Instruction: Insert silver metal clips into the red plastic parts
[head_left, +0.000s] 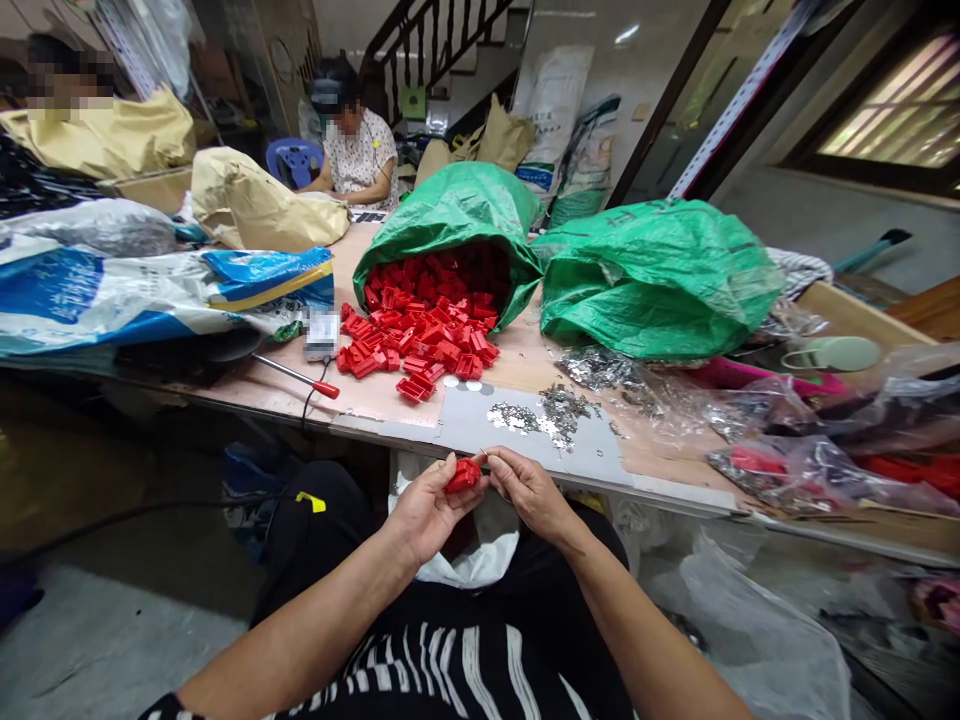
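Note:
My left hand (426, 510) is closed round a small red plastic part (463, 474), held over my lap just below the table's front edge. My right hand (529, 488) is pinched beside it, its fingertips touching the part; what they hold is too small to name. On the table ahead lies a heap of red plastic parts (416, 340), spilling from an open green sack (457, 215). A scatter of small silver metal pieces (540, 415) lies on a grey sheet (465, 425) near the edge.
A second green sack (660, 275) lies at the right, with clear plastic bags (810, 450) beyond it. A red-handled tool (300, 378) and a blue-white bag (150, 290) are at the left. Two other people sit at the far end. A white bag (472, 560) hangs below the table.

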